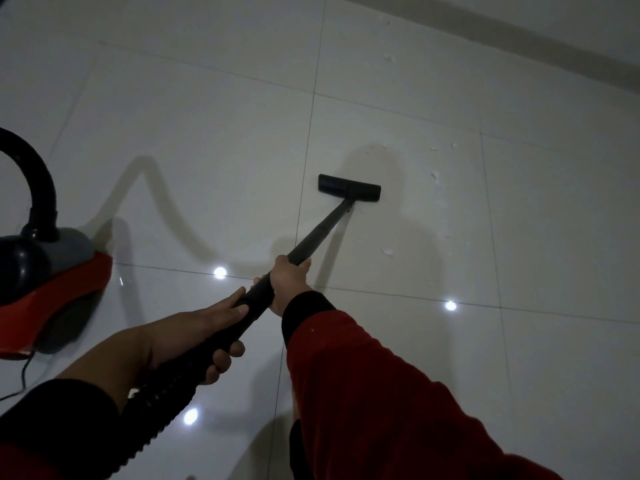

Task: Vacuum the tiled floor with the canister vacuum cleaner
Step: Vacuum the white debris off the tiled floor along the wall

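Note:
A black vacuum wand (pixel 320 233) runs from my hands down to a flat black floor nozzle (pixel 349 188) resting on the glossy white tiled floor (pixel 194 140). My right hand (pixel 289 280) grips the wand higher up, and my left hand (pixel 204 337) grips it lower, near the ribbed hose (pixel 162 407). The red, grey and black canister (pixel 45 285) stands at the left edge, its black hose (pixel 38 174) arching up out of it. Small white scraps (pixel 434 176) lie on the tile right of the nozzle.
A wall with a pale skirting (pixel 540 32) runs across the top right. A thin black power cord (pixel 24 372) trails from the canister at the lower left. More white scraps (pixel 388 251) lie near the wand. Ceiling lights reflect as bright spots on the tiles.

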Action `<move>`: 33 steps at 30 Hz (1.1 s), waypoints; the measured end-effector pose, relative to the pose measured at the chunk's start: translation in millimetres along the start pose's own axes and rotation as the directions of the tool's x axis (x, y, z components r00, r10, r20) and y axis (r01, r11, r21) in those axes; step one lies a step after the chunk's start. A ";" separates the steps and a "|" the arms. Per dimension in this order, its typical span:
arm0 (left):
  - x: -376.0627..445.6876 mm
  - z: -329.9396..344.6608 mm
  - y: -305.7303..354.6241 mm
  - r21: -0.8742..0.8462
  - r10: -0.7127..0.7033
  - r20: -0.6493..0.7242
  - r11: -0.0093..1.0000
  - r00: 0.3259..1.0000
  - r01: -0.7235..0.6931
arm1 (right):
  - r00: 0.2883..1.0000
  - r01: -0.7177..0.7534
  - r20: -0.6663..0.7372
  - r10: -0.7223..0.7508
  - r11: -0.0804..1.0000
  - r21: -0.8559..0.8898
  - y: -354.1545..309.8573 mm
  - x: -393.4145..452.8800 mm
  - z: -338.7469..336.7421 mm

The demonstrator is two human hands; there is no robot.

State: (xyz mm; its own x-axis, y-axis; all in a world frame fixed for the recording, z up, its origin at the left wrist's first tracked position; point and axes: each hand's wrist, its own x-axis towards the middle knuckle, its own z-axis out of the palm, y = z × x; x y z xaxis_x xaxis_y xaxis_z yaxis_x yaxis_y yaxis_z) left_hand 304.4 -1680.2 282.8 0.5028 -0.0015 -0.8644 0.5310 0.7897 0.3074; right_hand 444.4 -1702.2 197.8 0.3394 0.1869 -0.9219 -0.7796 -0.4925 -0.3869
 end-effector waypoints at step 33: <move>-71.5 -94.7 -132.5 0.276 -0.128 0.114 0.957 0.985 0.092 | 0.995 0.015 -0.102 0.019 0.945 0.328 186.6 -78.1 20.4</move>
State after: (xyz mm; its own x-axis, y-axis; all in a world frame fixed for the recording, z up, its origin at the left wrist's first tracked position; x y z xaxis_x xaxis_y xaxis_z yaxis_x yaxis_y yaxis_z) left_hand 133.5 -1726.6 266.2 0.5054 -0.1723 -0.8455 0.7427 0.5858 0.3246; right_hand 261.7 -1791.4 197.2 0.3763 0.0897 -0.9221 -0.9038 -0.1836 -0.3866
